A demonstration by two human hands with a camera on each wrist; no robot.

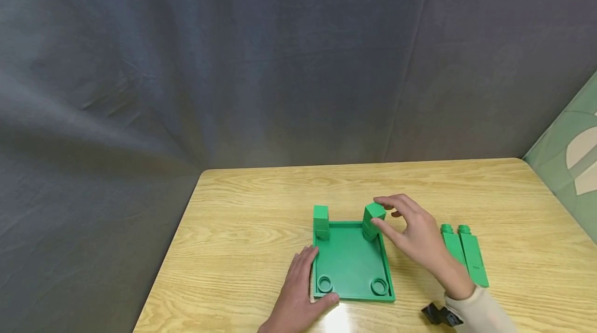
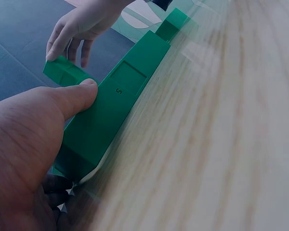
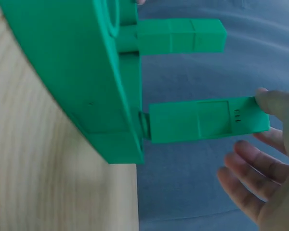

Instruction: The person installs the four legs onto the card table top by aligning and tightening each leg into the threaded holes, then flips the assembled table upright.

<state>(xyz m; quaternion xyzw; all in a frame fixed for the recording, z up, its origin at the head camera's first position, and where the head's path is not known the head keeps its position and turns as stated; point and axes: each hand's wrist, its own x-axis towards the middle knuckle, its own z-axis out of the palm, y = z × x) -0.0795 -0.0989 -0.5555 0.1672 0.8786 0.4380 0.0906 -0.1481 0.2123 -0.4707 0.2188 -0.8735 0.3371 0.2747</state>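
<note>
Green tray lies flat on the desk, between the left and right edges and short of the far one. The left hand grips its near-left corner, thumb against the near wall and fingers along the left, presumably to steady it. One post stands upright in the far-left corner; ring sockets show at both near corners. At the far-right corner, the right hand pinches a tilted post near its top, other fingers loose, likely for control over its angle. Two loose posts lie side by side toward the desk's right edge, probably for easy reach.
</note>
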